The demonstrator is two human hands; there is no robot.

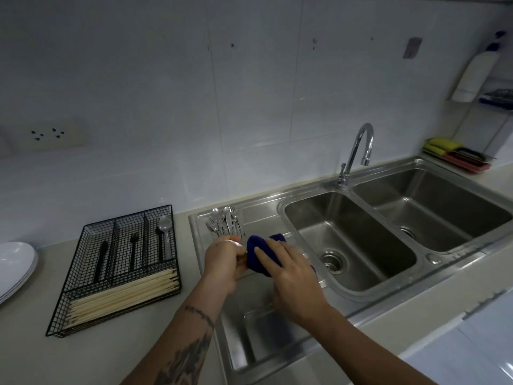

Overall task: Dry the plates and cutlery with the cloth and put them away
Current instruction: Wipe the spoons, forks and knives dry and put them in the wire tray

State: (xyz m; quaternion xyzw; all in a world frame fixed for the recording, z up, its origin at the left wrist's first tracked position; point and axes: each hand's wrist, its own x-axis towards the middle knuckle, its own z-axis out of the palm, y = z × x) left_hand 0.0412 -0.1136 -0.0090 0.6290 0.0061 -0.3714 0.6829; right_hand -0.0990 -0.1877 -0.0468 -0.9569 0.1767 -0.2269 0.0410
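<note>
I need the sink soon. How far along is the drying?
Done: white plates stacked; three pieces in the black wire tray. In hand: left hand holds one piece, right hand rubs it with the blue cloth. Left: steel cutlery pile on the drainboard.

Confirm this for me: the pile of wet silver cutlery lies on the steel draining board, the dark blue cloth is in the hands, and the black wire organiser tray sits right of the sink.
One detail is off. The head view shows the black wire organiser tray left of the double steel sink, on the counter. The rest holds: silver cutlery pile on the draining board, dark blue cloth in the right hand beside the left hand.
</note>
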